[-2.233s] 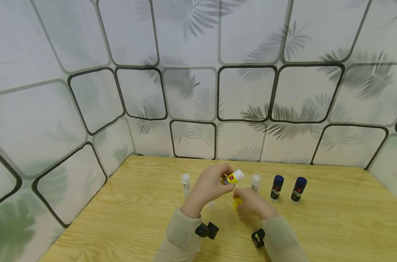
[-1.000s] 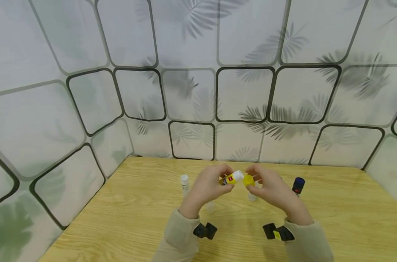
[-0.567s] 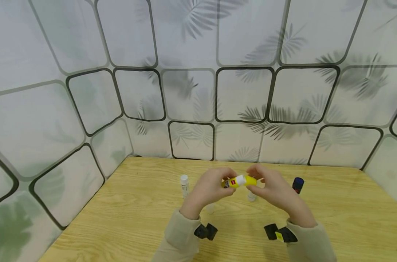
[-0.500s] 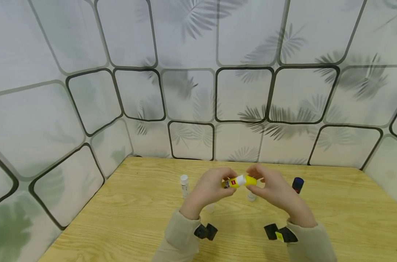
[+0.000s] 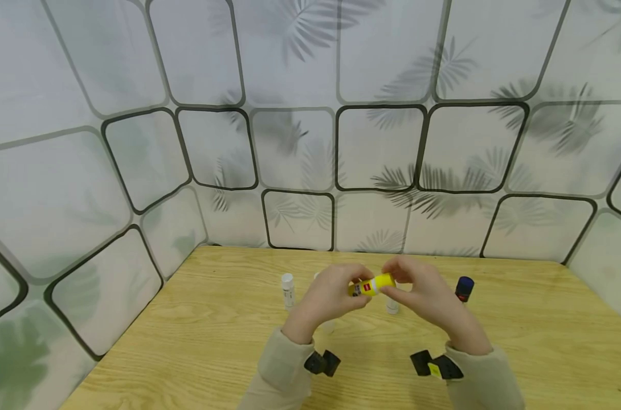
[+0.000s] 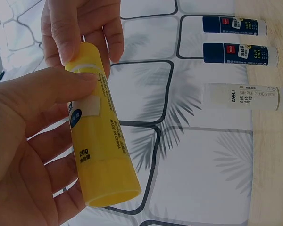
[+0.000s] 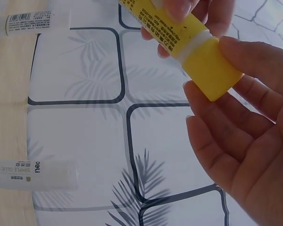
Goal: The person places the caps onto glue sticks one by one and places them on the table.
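My left hand [image 5: 331, 293] grips the body of a yellow glue stick [image 6: 106, 160], thumb across its label. The stick is held tilted above the table, its cap end toward my right hand [image 5: 425, 293]. Thumb and fingers of that hand pinch the yellow cap [image 7: 212, 68], which sits over the end of the stick. A narrow white band [image 7: 194, 46] shows between cap and body. In the left wrist view, the hollow bottom rim of the stick faces the camera.
A white glue stick [image 5: 288, 291] stands left; another white one [image 5: 392, 306] is partly behind my right hand. Two navy-capped glue sticks [image 6: 243, 54] [image 6: 236, 26] stand farther right. A small translucent piece [image 5: 328, 326] lies by my left wrist. Patterned cloth [image 5: 300, 142] walls the wooden table [image 5: 187, 341].
My right hand has raised the yellow cap from near the tabletop to the stick's white end. The cap has slid on, covering most of the white part. My left hand has barely moved.
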The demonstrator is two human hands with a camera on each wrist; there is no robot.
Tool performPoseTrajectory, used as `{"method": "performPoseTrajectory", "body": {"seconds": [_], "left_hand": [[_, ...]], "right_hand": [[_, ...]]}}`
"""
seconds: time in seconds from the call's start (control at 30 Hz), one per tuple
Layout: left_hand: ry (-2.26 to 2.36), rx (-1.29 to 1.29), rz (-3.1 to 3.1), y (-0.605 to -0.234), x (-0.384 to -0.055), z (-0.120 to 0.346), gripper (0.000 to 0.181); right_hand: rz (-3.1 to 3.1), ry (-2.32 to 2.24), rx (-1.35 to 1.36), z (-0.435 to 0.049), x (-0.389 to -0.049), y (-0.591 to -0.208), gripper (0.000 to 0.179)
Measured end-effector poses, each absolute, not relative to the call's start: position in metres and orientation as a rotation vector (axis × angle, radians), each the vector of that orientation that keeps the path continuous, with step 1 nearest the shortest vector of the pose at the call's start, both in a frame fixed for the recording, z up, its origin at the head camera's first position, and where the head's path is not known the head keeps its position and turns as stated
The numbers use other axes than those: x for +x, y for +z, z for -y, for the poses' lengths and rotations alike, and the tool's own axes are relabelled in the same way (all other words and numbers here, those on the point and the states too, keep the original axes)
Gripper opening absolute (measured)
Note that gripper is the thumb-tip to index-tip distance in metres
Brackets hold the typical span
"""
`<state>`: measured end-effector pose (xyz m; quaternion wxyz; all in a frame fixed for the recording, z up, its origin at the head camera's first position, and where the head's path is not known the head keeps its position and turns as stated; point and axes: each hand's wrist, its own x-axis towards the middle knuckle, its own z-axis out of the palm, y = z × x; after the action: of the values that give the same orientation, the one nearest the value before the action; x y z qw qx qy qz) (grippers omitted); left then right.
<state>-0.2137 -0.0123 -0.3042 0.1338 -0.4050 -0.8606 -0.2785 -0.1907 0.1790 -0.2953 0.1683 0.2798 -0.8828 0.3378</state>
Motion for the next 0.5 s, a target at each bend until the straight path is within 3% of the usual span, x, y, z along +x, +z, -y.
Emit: {"method": "performPoseTrajectory", "body": {"seconds": [0.5], "left_hand": [[-0.785,-1.164,2.495,-0.3038,-0.2123,0.0124,0.023]], "right_hand": [[2.51,1.023,0.832,-0.1749,-0.1934,-0.298,0.017]]}}
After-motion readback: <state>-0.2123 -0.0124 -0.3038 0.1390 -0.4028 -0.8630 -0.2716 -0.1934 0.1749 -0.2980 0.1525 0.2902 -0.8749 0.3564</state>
